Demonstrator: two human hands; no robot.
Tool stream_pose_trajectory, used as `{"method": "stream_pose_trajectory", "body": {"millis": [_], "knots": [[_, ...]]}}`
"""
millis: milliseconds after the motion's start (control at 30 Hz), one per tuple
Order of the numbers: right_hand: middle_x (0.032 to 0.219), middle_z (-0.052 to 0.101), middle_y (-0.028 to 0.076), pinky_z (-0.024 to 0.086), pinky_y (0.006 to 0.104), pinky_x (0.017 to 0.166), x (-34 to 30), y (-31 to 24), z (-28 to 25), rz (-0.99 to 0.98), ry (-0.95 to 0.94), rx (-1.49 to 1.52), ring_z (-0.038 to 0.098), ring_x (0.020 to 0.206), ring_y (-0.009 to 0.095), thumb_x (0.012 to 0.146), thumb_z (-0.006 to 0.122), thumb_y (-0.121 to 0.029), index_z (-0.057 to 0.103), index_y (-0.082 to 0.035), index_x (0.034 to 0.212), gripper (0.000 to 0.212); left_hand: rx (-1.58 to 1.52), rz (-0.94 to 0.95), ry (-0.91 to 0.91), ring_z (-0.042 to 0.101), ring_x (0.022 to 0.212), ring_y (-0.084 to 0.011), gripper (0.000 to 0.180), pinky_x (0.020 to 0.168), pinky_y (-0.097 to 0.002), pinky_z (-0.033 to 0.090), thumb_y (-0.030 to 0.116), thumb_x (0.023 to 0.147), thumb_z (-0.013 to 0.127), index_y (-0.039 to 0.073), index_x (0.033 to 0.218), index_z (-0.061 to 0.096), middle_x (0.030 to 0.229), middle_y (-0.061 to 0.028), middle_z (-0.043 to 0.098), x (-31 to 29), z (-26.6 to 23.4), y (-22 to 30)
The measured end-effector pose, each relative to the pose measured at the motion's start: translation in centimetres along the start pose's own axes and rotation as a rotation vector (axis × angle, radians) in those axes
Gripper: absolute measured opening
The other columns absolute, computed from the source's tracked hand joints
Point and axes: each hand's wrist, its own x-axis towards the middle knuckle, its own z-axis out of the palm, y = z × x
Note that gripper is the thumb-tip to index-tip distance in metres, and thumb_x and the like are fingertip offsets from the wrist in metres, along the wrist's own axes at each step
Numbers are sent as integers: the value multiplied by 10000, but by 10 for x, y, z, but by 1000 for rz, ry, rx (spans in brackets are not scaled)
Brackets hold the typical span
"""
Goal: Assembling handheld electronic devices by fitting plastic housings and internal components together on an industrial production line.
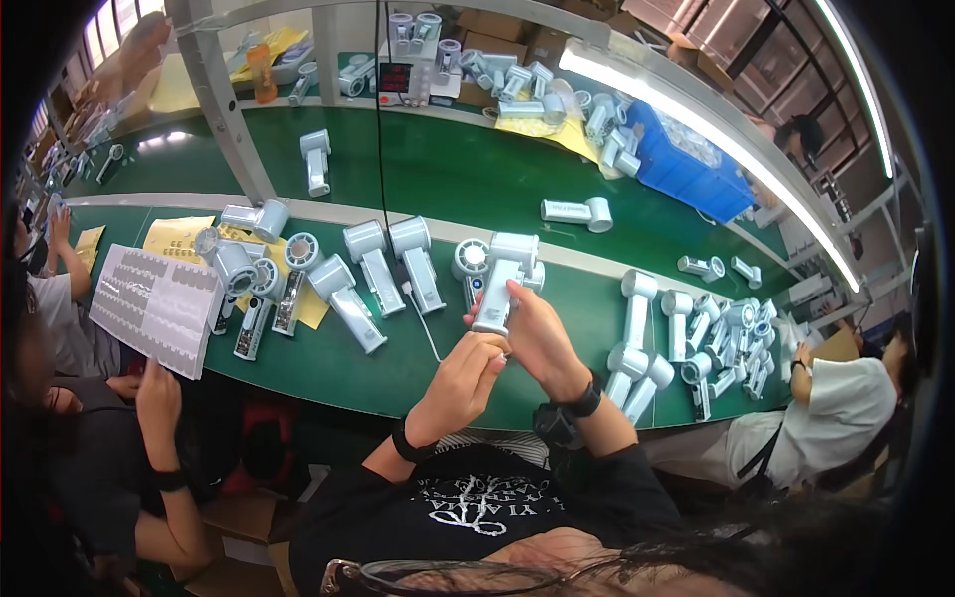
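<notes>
Above the near edge of the green bench I hold a pale blue handheld fan [501,289], its round head up and its handle pointing down toward me. My right hand [542,343] is wrapped round the handle from the right. My left hand [463,383] is closed in a pinch at the lower end of the handle; what sits between its fingertips is too small to make out. A white cable [425,323] lies just left of my left hand. Beyond the held fan, another fan [472,259] shows its round grille, partly hidden.
Several fans [373,269] lie to the left, some with open handles [252,328]. Heaped fans [731,338] cover the right. A blue crate [686,164] stands on the far bench. A black cord [381,129] hangs down. A person at left holds a sheet of labels [149,303]; another person [836,418] sits right.
</notes>
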Motion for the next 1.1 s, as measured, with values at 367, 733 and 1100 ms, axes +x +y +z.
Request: {"method": "stream_pose_trajectory", "body": {"millis": [367,733,1100], "knots": [[1085,558,157,498,484,967,-14,12,20,-502,86,7,616,1035,310,1016,467,-244,397,21,1160,309,373,101,196,507,690,-328,63,617,-404,407,4,854,606,-26,868,552,784,-140,539,10,-4,-4],[1138,539,160,520,408,895,-12,41,39,-787,274,-233,617,1058,308,996,504,-127,213,-38,1304,434,399,33,181,503,680,-344,61,599,-416,397,-18,840,599,-24,840,538,747,-156,513,7,-6,-9],[1176,510,174,509,407,909,-3,55,31,-907,276,-392,607,1075,281,923,567,20,146,-70,1362,615,53,-150,119,550,704,-352,107,602,-393,429,44,883,614,-29,881,535,779,-163,548,-8,-15,-27]]}}
